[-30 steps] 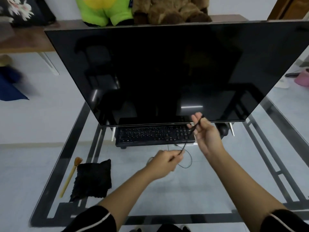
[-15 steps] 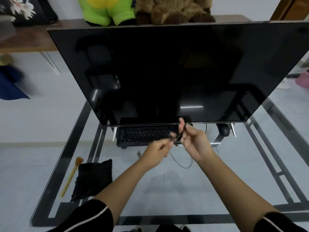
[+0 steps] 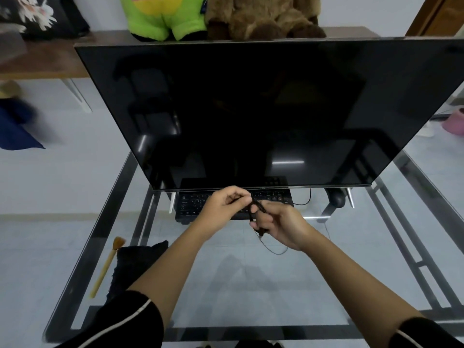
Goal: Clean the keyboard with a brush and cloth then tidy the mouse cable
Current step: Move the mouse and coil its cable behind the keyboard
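Note:
My left hand point(image 3: 224, 205) and my right hand point(image 3: 281, 226) meet above the glass desk, in front of the black keyboard point(image 3: 193, 203). Both pinch the thin black mouse cable point(image 3: 273, 251), which is gathered into loops around my right fingers. A slack loop of it hangs below my right hand. The black mouse point(image 3: 336, 198) sits under the monitor's right corner. A wooden brush point(image 3: 106, 266) and a black cloth point(image 3: 133, 264) lie at the desk's front left.
A large dark monitor point(image 3: 263, 116) tilts over the keyboard and hides its far side. The glass desk point(image 3: 251, 285) has a dark metal frame. Plush toys sit on a shelf behind.
My hands came together in front of the keyboard. My right hand dropped lower and my left hand rose, drawing more cable into loops at my right fingers.

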